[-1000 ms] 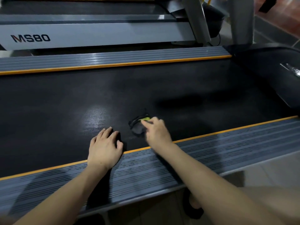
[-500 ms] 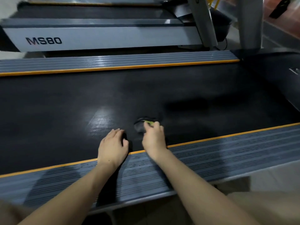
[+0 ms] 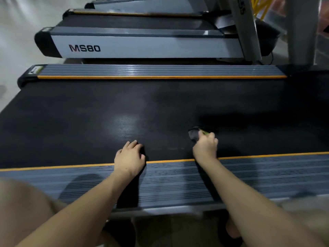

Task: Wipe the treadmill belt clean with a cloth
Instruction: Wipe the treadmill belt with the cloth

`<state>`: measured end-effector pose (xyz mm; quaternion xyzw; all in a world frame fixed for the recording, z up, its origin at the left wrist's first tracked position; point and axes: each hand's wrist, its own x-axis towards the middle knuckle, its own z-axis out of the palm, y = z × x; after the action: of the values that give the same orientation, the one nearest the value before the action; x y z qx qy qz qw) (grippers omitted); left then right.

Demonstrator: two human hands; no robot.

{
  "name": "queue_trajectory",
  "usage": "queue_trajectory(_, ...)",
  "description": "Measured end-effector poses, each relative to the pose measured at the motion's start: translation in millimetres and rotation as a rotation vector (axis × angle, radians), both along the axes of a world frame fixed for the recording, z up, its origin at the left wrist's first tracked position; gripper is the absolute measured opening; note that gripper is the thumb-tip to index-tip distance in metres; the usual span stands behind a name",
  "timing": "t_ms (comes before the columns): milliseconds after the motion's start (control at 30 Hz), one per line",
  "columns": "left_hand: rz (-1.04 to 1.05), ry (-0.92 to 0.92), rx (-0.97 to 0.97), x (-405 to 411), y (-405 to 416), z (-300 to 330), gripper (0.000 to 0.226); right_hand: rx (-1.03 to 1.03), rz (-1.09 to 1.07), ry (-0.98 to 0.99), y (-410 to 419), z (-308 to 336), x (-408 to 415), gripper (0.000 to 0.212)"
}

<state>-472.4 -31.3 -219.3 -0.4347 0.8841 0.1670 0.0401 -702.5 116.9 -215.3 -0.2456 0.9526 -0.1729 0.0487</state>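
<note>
Belt (image 3: 160,107): our right hand (image 3: 205,148) has slid the cloth (image 3: 194,135) rightward along the near edge, fingers clenched on it. Left hand (image 3: 129,158) rests flat, fingers released, bracing. Wiping progresses; far side likely remains.

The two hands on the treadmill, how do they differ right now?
The right hand grips a dark cloth with a yellow-green edge; the left hand holds nothing. The left hand lies flat, fingers spread, over the orange edge strip; the right hand is curled and reaches a little farther onto the belt. Both are bare and rest on the belt.
</note>
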Motion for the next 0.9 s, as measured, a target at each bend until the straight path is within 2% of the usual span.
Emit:
queue_trajectory(200, -0.032, -0.122, 0.147, 1.5, -8.6, 34.5, 0.044, -0.075, 0.322, -0.094, -66.9, 3.3, 95.0, 0.048)
queue_trajectory(300, -0.065, -0.113, 0.182, 13.9, -14.7, 45.9, 0.029, -0.171, 0.314, -0.16, -63.2, 13.5, 90.5, 0.049)
queue_trajectory(400, -0.064, -0.082, 0.13, 28.3, -14.9, 55.5, 0.038, -0.285, 0.344, -0.148, -45.7, 24.0, 89.0, 0.049)
queue_trajectory(533, -0.064, -0.023, 0.072, 45.7, 0.7, 67.0, 0.036, -0.386, 0.303, -0.115, -26.3, 47.7, 93.5, 0.046)
queue_trajectory(900, 0.029, 0.084, 0.15, 82.9, 48.5, 73.1, 0.047, -0.399, 0.426, -0.224, 0.8, 73.5, 117.3, 0.038)
